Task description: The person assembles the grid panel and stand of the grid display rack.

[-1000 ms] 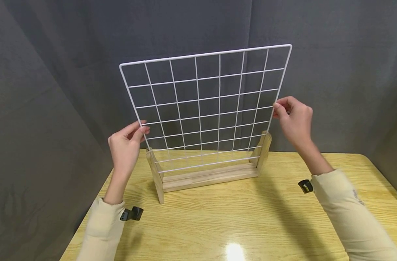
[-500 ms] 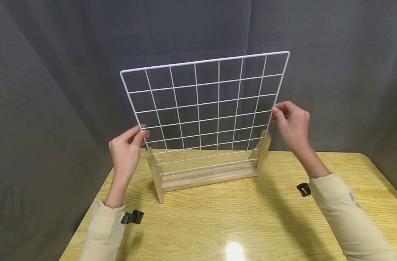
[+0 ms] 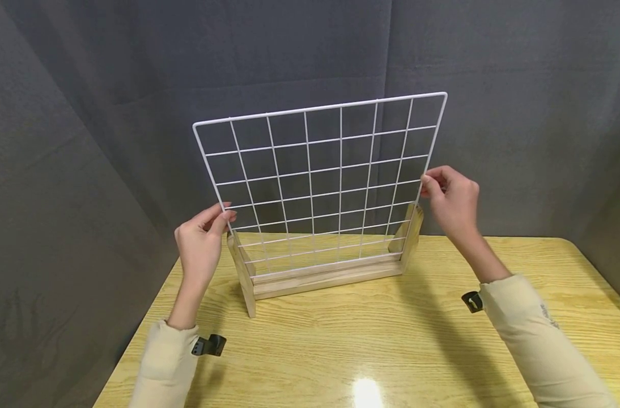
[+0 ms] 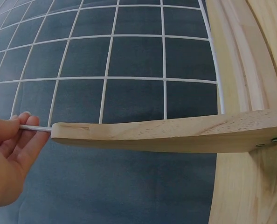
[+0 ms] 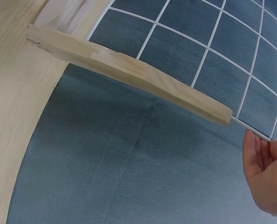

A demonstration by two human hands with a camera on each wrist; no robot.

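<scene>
Two hands hold one white wire grid panel (image 3: 320,181) upright by its side edges, and each camera tells a different part of it. From the head view the whole panel shows, its lower edge sunk into the one wooden stand (image 3: 325,275) that sits on the yellow wooden table (image 3: 391,351); the stand has two side posts, one at each end of a long base rail. The left hand (image 3: 200,243) pinches the panel's left edge just above the left post (image 3: 240,266), thumb and forefinger closed on the wire. The right hand (image 3: 450,201) pinches the right edge just above the right post (image 3: 411,232), fingers curled round the wire.

Only the wrist views show how the wire meets the posts. On the left wrist camera the panel's edge wire (image 4: 35,127) runs from the fingertips (image 4: 24,119) straight into the tip of the left post (image 4: 176,133), and a screw head (image 4: 274,139) shows where the post joins the base. On the right wrist camera the right hand (image 5: 266,172) grips the wire (image 5: 250,128) just beyond the tip of the right post (image 5: 129,70), and small screws (image 5: 37,42) show at that post's foot. Whether the wire sits in a groove cannot be told from the head view.

Two cream sleeves (image 3: 162,362) cover the forearms, each with one black camera mount (image 3: 208,344) at the wrist. Grey cloth (image 3: 85,113) hangs behind the table.
</scene>
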